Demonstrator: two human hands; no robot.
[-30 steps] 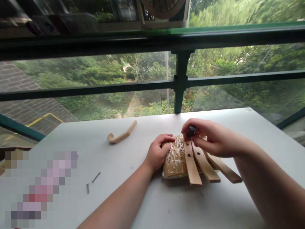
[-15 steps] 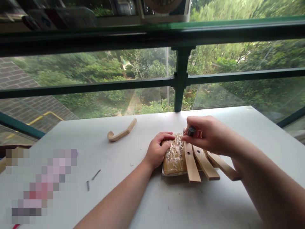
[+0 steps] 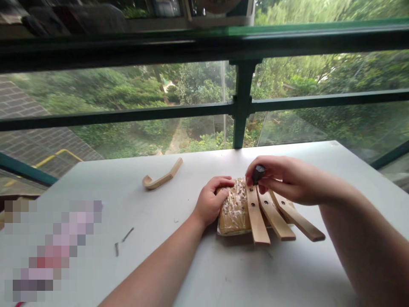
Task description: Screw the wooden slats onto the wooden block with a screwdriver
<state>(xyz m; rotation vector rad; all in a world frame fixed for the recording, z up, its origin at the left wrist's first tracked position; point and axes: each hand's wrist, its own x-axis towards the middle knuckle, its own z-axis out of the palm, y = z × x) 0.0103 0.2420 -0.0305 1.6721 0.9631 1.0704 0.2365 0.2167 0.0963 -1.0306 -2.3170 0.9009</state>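
My left hand [image 3: 213,199] is closed over the left side of a brown block [image 3: 234,221] wrapped in clear plastic and tape, its upper face dotted with small holes. My right hand [image 3: 276,177] grips a screwdriver [image 3: 258,172] by its short black handle above the block; its tip is hidden. Three bent wooden strips, a left one [image 3: 259,228], a middle one [image 3: 278,221] and a right one [image 3: 302,221], lie across the block and stick out over its near edge. Dark round screw heads or holes show in them. My right hand partly covers their far ends.
A loose hooked wooden piece [image 3: 162,177] lies at the back left of the white table [image 3: 159,264]. Two small grey metal pieces, one upper [image 3: 128,234] and one lower [image 3: 116,249], lie nearer. A blurred-out object [image 3: 57,251] is far left. Green railing [image 3: 241,104] stands behind the table.
My right hand has turned and its fingers have shifted round the black handle, uncovering more of the wooden strips. My left hand and the block stay put.
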